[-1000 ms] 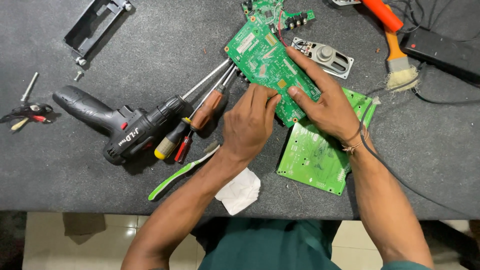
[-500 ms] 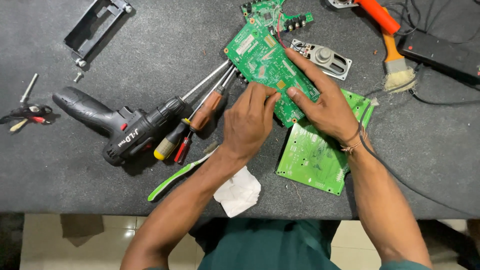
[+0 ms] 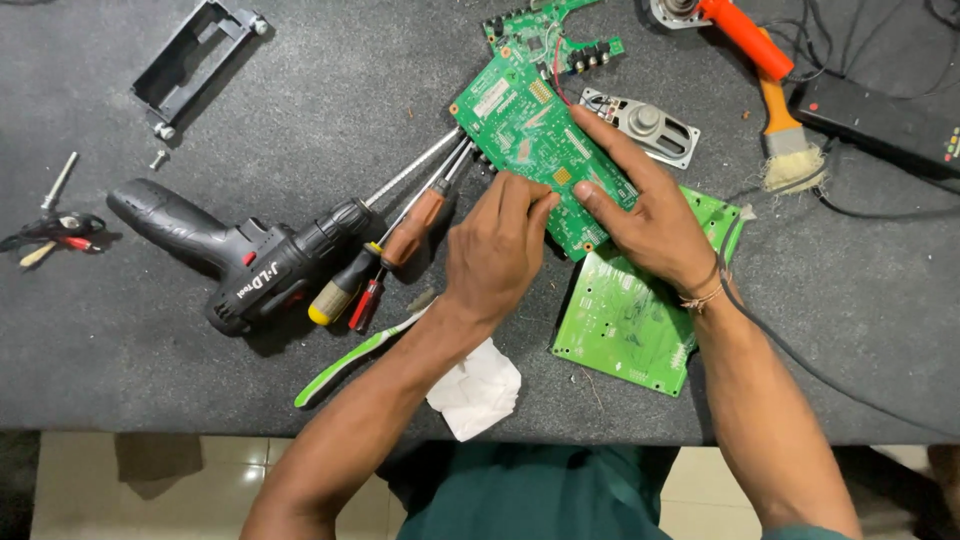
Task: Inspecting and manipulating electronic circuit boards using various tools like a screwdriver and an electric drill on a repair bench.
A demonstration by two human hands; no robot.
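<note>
A green circuit board (image 3: 520,130) is held tilted above the dark table (image 3: 300,120), solder side up. My right hand (image 3: 645,215) grips its right edge, thumb and fingers laid over the board. My left hand (image 3: 495,250) pinches the board's lower edge with its fingertips. A red wire runs from this board to a small metal speaker (image 3: 645,125) lying behind it. A second green circuit board (image 3: 630,320) lies flat under my right wrist. A smaller green board (image 3: 545,30) with jacks sits at the top.
Left of my hands lie a black cordless drill (image 3: 235,265), screwdrivers (image 3: 395,250), and a green-and-white toothbrush (image 3: 350,360). A white crumpled tissue (image 3: 478,390) sits near the front edge. An orange-handled brush (image 3: 775,120), a black box (image 3: 880,120) and a black bracket (image 3: 195,60) are further back.
</note>
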